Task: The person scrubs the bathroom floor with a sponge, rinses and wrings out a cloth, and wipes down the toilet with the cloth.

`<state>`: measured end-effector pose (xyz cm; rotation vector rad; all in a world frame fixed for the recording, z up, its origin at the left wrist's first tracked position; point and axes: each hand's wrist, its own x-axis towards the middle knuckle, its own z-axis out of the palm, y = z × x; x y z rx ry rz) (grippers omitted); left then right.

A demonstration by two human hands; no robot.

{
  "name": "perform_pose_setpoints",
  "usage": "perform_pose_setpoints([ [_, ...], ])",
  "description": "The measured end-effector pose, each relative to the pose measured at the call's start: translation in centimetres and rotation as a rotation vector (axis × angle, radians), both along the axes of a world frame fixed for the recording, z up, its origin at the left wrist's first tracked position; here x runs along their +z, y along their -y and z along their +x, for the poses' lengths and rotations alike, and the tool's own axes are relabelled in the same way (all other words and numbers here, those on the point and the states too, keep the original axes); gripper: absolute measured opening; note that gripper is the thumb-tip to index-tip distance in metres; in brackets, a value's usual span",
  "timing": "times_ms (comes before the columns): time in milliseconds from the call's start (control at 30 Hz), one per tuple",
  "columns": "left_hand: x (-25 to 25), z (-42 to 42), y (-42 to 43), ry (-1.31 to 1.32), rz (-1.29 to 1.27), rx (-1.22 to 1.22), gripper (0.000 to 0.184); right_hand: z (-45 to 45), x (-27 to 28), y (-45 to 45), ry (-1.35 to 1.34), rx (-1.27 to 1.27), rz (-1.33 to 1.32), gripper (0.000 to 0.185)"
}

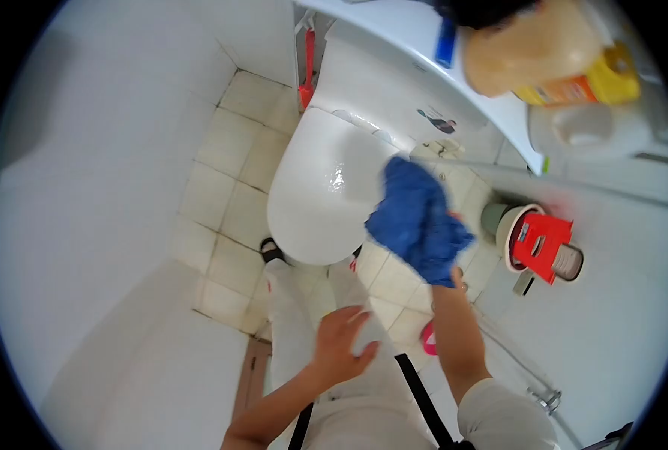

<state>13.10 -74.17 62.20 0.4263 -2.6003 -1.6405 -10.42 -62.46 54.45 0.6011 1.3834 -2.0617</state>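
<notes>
A crumpled blue cloth (415, 217) hangs from my right hand (455, 279), which is mostly hidden under it; the arm reaches forward on the right. Beside the cloth, to its left, is a white toilet with its lid (322, 187) down. My left hand (343, 343) is in front of my light trousers, its fingers apart and nothing in it.
A white shelf (394, 30) at the top right bears bottles, one yellow (613, 75). A red brush (306, 75) stands behind the toilet. At the right are a bin (508, 232) and a red box (547, 244). A metal tap (547, 400) is at the lower right.
</notes>
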Motion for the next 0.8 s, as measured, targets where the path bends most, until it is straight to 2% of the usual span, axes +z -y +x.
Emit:
perform_pose_setpoints([
  [33, -2.4, 1.6, 0.4, 0.078, 0.061, 0.050, 0.048, -3.1, 1.4, -0.9, -0.052, -0.011, -0.073, 0.056],
  [133, -10.0, 5.4, 2.5, 0.228, 0.146, 0.166, 0.039, -11.5, -2.9, -4.7, -0.588, 0.035, 0.006, 0.062],
  [233, -15.4, 8.2, 3.4, 0.323, 0.258, 0.239, 0.037, -19.7, -6.5, 0.6, -1.654, 0.499, 1.444, 0.079],
  [267, -16.1, 8.7, 3.5, 0.356, 0.288, 0.261, 0.036, -22.2, -8.4, 1.5, -1.652, 0.582, 1.710, 0.079],
  [333, -17.4, 10.4, 4.5, 0.406, 0.309, 0.286, 0.034, -23.5, -8.1, 6.7, -1.960, 0.671, 1.595, 0.065],
  [400, -18.8, 12.4, 4.9, 0.480, 0.323, 0.350, 0.033, -24.1, -9.4, 13.0, -2.128, 0.931, 1.698, 0.065],
  [433, -19.4, 13.5, 5.7, 0.516, 0.331, 0.366, 0.032, -23.6, -9.9, 15.7, -1.857, 0.717, 0.848, 0.057],
  [467, -19.6, 14.2, 5.9, 0.547, 0.324, 0.374, 0.032, -24.2, -11.1, 18.9, -2.365, 0.999, 1.417, 0.051],
  [500, -19.6, 14.5, 6.1, 0.573, 0.319, 0.389, 0.032, -24.2, -13.0, 21.5, -2.513, 1.132, 1.389, 0.044],
  [533, -20.5, 14.6, 7.3, 0.594, 0.307, 0.391, 0.031, -24.1, -15.1, 23.6, -2.435, 1.296, 1.351, 0.030],
  [567, -21.5, 14.6, 8.1, 0.587, 0.334, 0.430, 0.030, -23.6, -16.2, 25.2, -2.511, 1.206, 1.436, 0.026],
  [633, -21.9, 15.6, 9.4, 0.606, 0.410, 0.504, 0.028, -22.7, -15.2, 23.9, -2.412, 1.260, 1.497, 0.024],
  [700, -22.3, 16.0, 9.7, 0.602, 0.500, 0.569, 0.027, -22.4, -13.7, 17.1, -2.141, 1.254, 1.479, 0.027],
  [733, -23.0, 16.6, 9.7, 0.580, 0.553, 0.603, 0.027, -21.9, -12.2, 13.0, -2.022, 1.226, 1.656, 0.032],
  [800, -24.0, 16.8, 10.1, 0.560, 0.614, 0.644, 0.028, -22.4, -10.9, 4.8, -1.991, 1.150, 1.872, 0.038],
])
